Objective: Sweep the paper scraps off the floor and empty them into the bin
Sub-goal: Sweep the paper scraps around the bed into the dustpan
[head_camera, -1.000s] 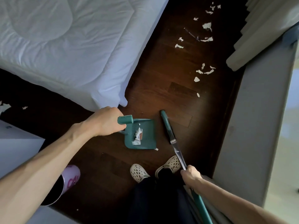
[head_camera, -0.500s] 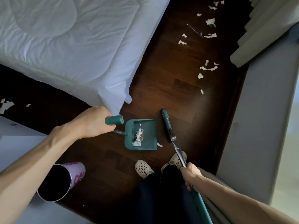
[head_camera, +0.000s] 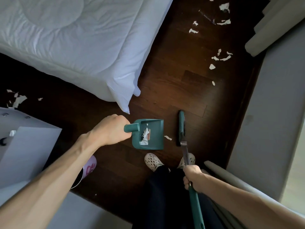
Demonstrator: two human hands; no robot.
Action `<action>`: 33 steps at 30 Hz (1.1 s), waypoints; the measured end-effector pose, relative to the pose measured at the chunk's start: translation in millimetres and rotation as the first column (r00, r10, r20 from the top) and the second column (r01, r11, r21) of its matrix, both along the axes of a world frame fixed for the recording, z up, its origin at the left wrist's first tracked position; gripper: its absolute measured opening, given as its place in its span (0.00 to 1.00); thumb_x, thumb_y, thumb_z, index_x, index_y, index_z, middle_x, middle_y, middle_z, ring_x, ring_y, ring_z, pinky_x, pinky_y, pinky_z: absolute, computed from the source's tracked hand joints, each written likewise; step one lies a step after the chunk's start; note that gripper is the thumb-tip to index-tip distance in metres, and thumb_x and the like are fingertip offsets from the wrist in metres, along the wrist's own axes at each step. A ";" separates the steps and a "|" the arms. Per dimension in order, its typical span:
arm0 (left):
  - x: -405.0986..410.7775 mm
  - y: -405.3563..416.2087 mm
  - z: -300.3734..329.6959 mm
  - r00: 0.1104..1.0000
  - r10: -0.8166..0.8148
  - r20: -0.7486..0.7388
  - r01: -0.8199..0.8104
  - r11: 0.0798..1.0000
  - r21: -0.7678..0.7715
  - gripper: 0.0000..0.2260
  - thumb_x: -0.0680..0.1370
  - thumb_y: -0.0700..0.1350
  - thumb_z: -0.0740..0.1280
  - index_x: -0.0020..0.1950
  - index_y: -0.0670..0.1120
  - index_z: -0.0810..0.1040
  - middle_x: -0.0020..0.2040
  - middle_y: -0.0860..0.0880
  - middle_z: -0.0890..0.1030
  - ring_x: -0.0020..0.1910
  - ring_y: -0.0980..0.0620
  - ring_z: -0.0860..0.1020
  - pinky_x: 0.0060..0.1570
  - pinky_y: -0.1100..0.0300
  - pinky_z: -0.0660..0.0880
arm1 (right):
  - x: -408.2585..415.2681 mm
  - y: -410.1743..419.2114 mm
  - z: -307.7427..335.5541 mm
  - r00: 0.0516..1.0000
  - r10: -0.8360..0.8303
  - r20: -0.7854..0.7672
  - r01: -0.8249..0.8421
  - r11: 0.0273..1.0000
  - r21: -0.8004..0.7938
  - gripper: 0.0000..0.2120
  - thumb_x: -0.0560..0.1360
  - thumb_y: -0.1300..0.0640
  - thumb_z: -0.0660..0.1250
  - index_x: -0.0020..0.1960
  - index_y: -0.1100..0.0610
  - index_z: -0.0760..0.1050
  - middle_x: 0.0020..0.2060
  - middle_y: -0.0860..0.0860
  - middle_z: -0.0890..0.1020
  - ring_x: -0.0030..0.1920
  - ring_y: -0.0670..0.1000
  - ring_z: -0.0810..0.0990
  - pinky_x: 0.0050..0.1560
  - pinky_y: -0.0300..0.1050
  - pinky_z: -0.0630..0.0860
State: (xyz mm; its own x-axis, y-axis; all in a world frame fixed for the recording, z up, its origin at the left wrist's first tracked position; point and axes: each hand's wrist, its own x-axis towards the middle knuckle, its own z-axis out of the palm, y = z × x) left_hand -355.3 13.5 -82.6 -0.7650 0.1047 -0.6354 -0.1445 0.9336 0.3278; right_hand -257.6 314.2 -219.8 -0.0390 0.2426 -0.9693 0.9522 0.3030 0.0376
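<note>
My left hand (head_camera: 109, 132) grips the upright handle of a green dustpan (head_camera: 153, 129) that rests on the dark wood floor and holds a small heap of white scraps (head_camera: 144, 137). My right hand (head_camera: 193, 176) holds the shaft of a green broom, whose head (head_camera: 181, 128) stands on the floor just right of the pan. One scrap (head_camera: 168, 138) lies between pan and broom head. More paper scraps (head_camera: 220, 57) are scattered further up the floor, and another cluster (head_camera: 17, 99) lies at the left. A pink bin (head_camera: 85, 171) stands under my left forearm, partly hidden.
A bed with a white duvet (head_camera: 74, 47) fills the upper left. A grey wall or ledge (head_camera: 272, 113) runs down the right with curtains (head_camera: 272, 27) above. White furniture (head_camera: 24, 146) stands at the left. My feet in pale clogs (head_camera: 152, 161) are just below the dustpan.
The view has shifted slightly. The broom head has swung more upright beside the dustpan. My forearm now covers more of the pink bin. One scrap stays outside the pan's lip.
</note>
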 end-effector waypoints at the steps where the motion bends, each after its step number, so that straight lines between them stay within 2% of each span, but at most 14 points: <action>1: 2.1 2.5 -0.9 1.000 0.018 -0.010 -0.018 1.000 0.003 0.17 0.75 0.50 0.68 0.28 0.46 0.72 0.27 0.49 0.76 0.30 0.46 0.75 0.30 0.55 0.68 | 3.4 -6.2 3.2 0.999 -0.036 0.020 0.037 0.998 -0.040 0.10 0.80 0.61 0.54 0.51 0.65 0.72 0.23 0.57 0.71 0.19 0.51 0.66 0.21 0.39 0.66; 3: 5.9 6.5 -2.0 0.998 0.050 -0.027 -0.050 0.999 0.014 0.18 0.76 0.50 0.68 0.29 0.46 0.72 0.28 0.49 0.76 0.28 0.49 0.74 0.30 0.56 0.68 | 9.9 -16.0 10.9 0.997 -0.062 0.036 0.066 0.991 -0.117 0.09 0.80 0.60 0.55 0.47 0.63 0.70 0.23 0.56 0.70 0.19 0.51 0.65 0.21 0.38 0.65; 8: 12.9 4.6 -1.4 0.989 0.112 -0.092 -0.113 0.994 -0.001 0.19 0.77 0.48 0.70 0.27 0.48 0.69 0.26 0.51 0.73 0.26 0.53 0.71 0.28 0.59 0.66 | 10.8 -24.6 34.8 0.999 -0.034 -0.037 0.025 0.976 -0.218 0.07 0.78 0.59 0.56 0.51 0.61 0.71 0.29 0.56 0.71 0.20 0.50 0.66 0.22 0.38 0.65; 12: 10.1 1.3 -1.1 0.968 0.233 -0.092 -0.230 0.972 0.041 0.19 0.77 0.48 0.71 0.28 0.47 0.70 0.27 0.51 0.74 0.26 0.55 0.70 0.28 0.62 0.66 | -6.2 -18.2 50.5 0.988 -0.015 -0.156 -0.020 0.975 -0.220 0.06 0.80 0.56 0.57 0.56 0.55 0.68 0.32 0.57 0.72 0.22 0.50 0.67 0.21 0.39 0.66; 15: 2.2 6.1 -1.8 0.953 0.291 -0.089 -0.285 0.956 0.070 0.19 0.77 0.48 0.71 0.28 0.47 0.70 0.27 0.51 0.74 0.26 0.55 0.71 0.29 0.62 0.68 | -20.6 -5.7 51.8 0.982 -0.039 -0.182 -0.001 0.976 -0.216 0.08 0.80 0.57 0.57 0.56 0.59 0.68 0.30 0.56 0.70 0.20 0.49 0.66 0.21 0.39 0.64; 17: -7.2 9.6 -3.5 0.941 0.325 -0.099 -0.317 0.944 0.087 0.19 0.77 0.48 0.71 0.28 0.47 0.70 0.26 0.52 0.73 0.25 0.55 0.70 0.29 0.61 0.68 | -34.1 5.1 50.2 0.978 -0.057 -0.200 0.013 0.977 -0.214 0.07 0.80 0.57 0.58 0.56 0.58 0.67 0.29 0.56 0.70 0.18 0.49 0.66 0.21 0.38 0.65; 21: -43.0 23.8 -5.8 0.922 0.370 -0.112 -0.358 0.926 0.118 0.19 0.76 0.49 0.70 0.29 0.45 0.69 0.27 0.50 0.72 0.26 0.55 0.68 0.30 0.58 0.67 | -75.2 30.3 47.6 0.961 -0.104 -0.257 0.056 0.981 -0.186 0.05 0.80 0.58 0.58 0.50 0.60 0.69 0.27 0.55 0.68 0.19 0.49 0.64 0.21 0.38 0.63; 25: -94.5 58.8 -3.4 0.928 0.356 -0.113 -0.338 0.928 0.155 0.19 0.76 0.49 0.69 0.28 0.48 0.68 0.25 0.52 0.71 0.26 0.55 0.70 0.30 0.59 0.67 | -134.2 62.2 41.1 0.940 -0.145 -0.308 0.112 0.986 -0.123 0.06 0.81 0.58 0.57 0.47 0.59 0.69 0.27 0.55 0.67 0.18 0.48 0.62 0.19 0.36 0.62; 28: -139.8 92.3 -5.0 0.931 0.343 -0.127 -0.322 0.933 0.159 0.18 0.76 0.48 0.68 0.28 0.47 0.69 0.26 0.52 0.72 0.27 0.54 0.70 0.29 0.60 0.66 | -186.6 94.6 28.7 0.927 -0.132 -0.351 0.123 0.991 -0.048 0.08 0.81 0.59 0.57 0.45 0.61 0.69 0.28 0.56 0.68 0.18 0.48 0.63 0.19 0.36 0.62; 33: -220.7 153.7 -15.0 0.946 0.287 -0.153 -0.264 0.952 0.157 0.18 0.75 0.50 0.67 0.27 0.47 0.67 0.25 0.50 0.72 0.28 0.48 0.73 0.30 0.55 0.70 | -263.6 158.7 1.3 0.937 -0.037 -0.347 0.082 0.990 0.116 0.07 0.78 0.59 0.58 0.46 0.62 0.71 0.28 0.58 0.72 0.21 0.52 0.67 0.21 0.39 0.67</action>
